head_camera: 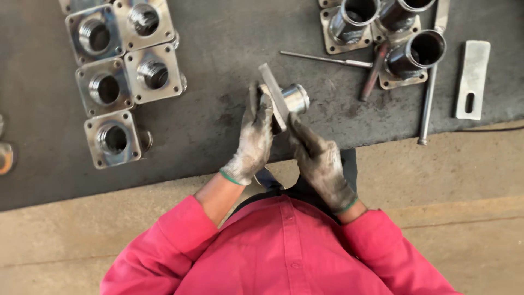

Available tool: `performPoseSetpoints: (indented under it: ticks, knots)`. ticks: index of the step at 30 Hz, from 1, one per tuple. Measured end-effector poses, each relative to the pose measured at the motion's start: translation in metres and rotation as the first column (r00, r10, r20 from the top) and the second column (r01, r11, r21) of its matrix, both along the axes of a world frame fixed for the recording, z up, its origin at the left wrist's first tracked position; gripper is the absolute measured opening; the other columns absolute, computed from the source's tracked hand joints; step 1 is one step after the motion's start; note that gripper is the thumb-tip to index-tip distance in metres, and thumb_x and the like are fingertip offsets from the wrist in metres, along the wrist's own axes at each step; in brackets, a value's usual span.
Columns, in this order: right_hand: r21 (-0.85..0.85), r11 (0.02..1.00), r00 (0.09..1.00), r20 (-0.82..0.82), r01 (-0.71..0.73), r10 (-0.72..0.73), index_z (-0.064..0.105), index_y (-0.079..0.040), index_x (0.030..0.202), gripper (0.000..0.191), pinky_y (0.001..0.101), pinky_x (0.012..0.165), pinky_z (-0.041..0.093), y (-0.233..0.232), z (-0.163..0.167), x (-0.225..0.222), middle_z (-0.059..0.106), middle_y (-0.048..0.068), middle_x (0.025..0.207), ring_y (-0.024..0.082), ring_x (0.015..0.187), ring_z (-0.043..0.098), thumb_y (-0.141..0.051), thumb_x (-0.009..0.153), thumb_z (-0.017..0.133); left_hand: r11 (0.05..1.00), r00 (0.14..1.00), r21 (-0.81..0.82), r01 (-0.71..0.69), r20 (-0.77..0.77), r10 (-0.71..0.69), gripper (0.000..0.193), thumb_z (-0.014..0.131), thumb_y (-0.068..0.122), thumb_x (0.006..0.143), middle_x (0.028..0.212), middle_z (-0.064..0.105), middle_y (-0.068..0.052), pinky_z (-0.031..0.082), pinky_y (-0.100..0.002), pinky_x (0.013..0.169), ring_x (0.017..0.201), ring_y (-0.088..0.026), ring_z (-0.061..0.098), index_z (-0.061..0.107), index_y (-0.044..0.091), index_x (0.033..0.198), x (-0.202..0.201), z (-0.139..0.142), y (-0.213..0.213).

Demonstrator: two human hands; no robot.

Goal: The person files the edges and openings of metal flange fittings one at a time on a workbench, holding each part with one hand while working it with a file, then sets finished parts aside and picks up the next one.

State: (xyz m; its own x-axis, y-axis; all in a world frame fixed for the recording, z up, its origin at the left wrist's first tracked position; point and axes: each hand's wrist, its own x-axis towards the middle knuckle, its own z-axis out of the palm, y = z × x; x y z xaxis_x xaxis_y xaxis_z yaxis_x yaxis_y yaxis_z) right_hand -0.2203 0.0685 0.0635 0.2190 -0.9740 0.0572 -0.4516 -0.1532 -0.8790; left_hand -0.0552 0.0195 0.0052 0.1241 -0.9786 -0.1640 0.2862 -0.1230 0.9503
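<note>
While both gloved hands work at centre frame, one flanged fitting (pixel 284 101) is held tilted above the dark worktop (pixel 218 125). Left hand (pixel 252 143) closes on the square flange edge; right hand (pixel 321 164) grips it from below, fingers curled, both clamped on the piece. Five similar fittings (pixel 123 76) lie flange-up at 10 o'clock, three more stand tube-up (pixel 385 33) at 1 o'clock beside rods (pixel 327 59) and a slotted plate (pixel 472 79). Judging by that, sorting looks partway done.

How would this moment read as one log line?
left hand: holds flange | right hand: holds flange | mat: more flanges
</note>
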Motion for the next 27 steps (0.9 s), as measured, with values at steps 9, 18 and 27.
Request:
performPoseSetpoints:
  ticks: [9, 18, 27]
  knots:
    - [0.000, 1.000, 0.990, -0.136, -0.029, 0.029, 0.061, -0.003, 0.140, 0.043, 0.0362, 0.087, 0.060, -0.001, 0.013, -0.008, 0.070, 0.022, 0.126, 0.033, 0.109, 0.072, -0.008, 0.098, 0.066, 0.992, 0.971, 0.045, 0.118, 0.203, -0.125, 0.077, 0.043, 0.048, 0.109, 0.160, 0.041, -0.016, 0.037, -0.032, 0.118, 0.146, -0.022, 0.042, 0.017, 0.002, 0.165, 0.009, 0.022, -0.002]
    - [0.139, 0.990, 0.999, 0.050, 0.014, -0.021, 0.058, -0.002, 0.143, 0.050, 0.0406, 0.080, 0.060, 0.034, 0.026, -0.023, 0.076, 0.016, 0.122, 0.035, 0.093, 0.074, -0.009, 0.094, 0.062, 0.994, 0.978, -0.065, 0.091, 0.192, -0.077, 0.078, 0.047, 0.051, 0.109, 0.149, 0.055, -0.020, 0.043, -0.032, 0.114, 0.137, -0.025, 0.053, 0.024, -0.002, 0.162, 0.007, 0.010, -0.005]
    - [-0.604, 0.699, 0.619, -0.730, -0.383, -0.291, 0.057, 0.002, 0.149, 0.044, 0.0379, 0.065, 0.057, -0.012, 0.028, -0.029, 0.079, 0.013, 0.132, 0.026, 0.074, 0.070, -0.009, 0.109, 0.071, 0.998, 0.998, 0.023, 0.067, 0.016, -0.067, 0.080, 0.051, 0.044, 0.107, 0.122, 0.056, -0.010, 0.049, -0.027, 0.094, 0.108, -0.014, 0.053, 0.019, 0.000, 0.164, 0.003, 0.008, -0.007]
